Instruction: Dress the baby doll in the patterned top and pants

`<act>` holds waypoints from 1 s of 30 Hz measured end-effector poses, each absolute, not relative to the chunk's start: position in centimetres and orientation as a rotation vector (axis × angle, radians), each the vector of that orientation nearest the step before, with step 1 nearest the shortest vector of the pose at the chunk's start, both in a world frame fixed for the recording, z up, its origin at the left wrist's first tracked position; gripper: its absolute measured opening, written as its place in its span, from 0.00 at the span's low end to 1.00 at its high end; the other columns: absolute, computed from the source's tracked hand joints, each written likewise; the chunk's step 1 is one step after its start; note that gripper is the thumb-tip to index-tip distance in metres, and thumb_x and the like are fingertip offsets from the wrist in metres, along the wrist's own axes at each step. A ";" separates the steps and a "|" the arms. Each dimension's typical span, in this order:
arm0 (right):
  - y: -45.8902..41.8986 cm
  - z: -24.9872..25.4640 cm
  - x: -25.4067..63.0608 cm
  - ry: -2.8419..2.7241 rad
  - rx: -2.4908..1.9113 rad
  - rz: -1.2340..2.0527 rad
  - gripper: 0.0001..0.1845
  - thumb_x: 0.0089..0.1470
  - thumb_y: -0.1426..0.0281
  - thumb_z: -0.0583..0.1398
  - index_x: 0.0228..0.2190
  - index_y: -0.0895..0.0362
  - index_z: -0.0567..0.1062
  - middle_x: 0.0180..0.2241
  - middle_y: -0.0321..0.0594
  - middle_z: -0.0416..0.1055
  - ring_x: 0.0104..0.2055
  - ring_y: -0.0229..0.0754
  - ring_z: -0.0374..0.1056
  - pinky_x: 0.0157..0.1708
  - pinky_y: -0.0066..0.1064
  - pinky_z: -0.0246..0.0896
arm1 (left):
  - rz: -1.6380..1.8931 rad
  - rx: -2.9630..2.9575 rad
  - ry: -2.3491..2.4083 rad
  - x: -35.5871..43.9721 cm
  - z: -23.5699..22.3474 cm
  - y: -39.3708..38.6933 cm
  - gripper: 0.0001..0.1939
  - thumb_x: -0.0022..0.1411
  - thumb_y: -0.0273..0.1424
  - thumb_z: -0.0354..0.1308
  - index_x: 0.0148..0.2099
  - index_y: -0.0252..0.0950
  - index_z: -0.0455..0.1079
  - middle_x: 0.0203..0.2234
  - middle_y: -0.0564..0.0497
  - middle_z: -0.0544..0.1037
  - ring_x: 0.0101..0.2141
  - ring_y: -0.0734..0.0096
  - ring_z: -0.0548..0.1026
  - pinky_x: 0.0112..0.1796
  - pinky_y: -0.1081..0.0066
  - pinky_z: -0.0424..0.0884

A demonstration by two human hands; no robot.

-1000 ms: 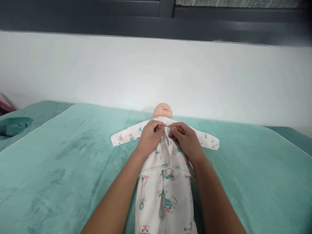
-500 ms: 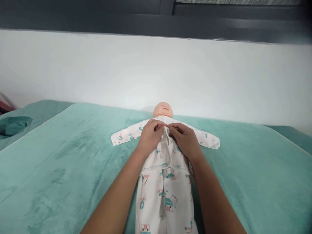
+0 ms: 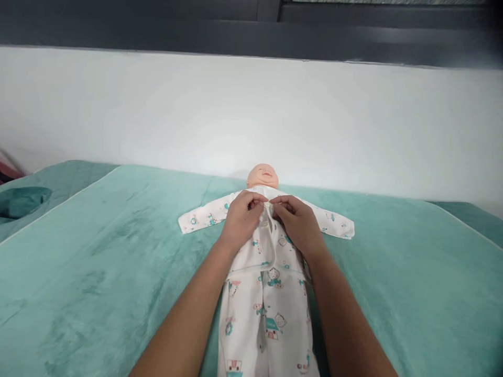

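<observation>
A baby doll (image 3: 262, 176) lies on its back, head toward the wall, in a white long-sleeved baby shirt (image 3: 251, 252) with small printed figures. Its sleeves stretch out to both sides. Matching printed trousers (image 3: 271, 324) cover the legs below the hem. At the upper chest, my left hand (image 3: 243, 219) pinches the left front edge of the shirt. Close beside it, my right hand (image 3: 297, 222) pinches the facing edge, fingertips nearly meeting. Whatever fastener sits between the fingers is hidden. Below the hands the front edges overlap, with a small gap near the top.
Under the doll spreads a green plush bed cover (image 3: 118, 262) with pale piping near its sides. A white wall (image 3: 196, 104) rises right behind the doll's head, below a dark window frame (image 3: 157, 26). Bunched green fabric (image 3: 23, 201) lies at far left.
Both hands keep their pinch on the shirt front, with only a slight shift of the fingers. The view has tipped down by a very small amount.
</observation>
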State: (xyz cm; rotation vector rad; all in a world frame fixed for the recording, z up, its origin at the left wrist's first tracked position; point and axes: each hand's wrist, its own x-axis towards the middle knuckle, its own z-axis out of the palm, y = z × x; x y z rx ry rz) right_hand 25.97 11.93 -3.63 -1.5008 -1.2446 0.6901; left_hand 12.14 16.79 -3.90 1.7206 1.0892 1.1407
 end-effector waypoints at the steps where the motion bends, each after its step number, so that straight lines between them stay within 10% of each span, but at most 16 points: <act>1: 12.0 -3.7 26.0 -1.244 -1.499 0.692 0.11 0.50 0.66 0.57 0.35 0.53 0.77 0.26 0.32 0.72 0.31 0.39 0.66 0.36 0.31 0.57 | 1.142 1.699 1.081 12.1 -3.8 16.8 0.09 0.57 0.26 0.53 0.37 0.38 0.75 0.32 0.52 0.73 0.33 0.72 0.70 0.37 0.71 0.66; 30: 8.3 0.0 24.8 -1.897 -1.968 0.509 0.12 0.52 0.63 0.54 0.21 0.54 0.62 0.21 0.33 0.65 0.23 0.36 0.54 0.21 0.30 0.45 | 0.982 1.863 1.058 9.2 -4.0 12.1 0.06 0.61 0.33 0.55 0.35 0.39 0.72 0.29 0.53 0.73 0.31 0.71 0.69 0.34 0.70 0.64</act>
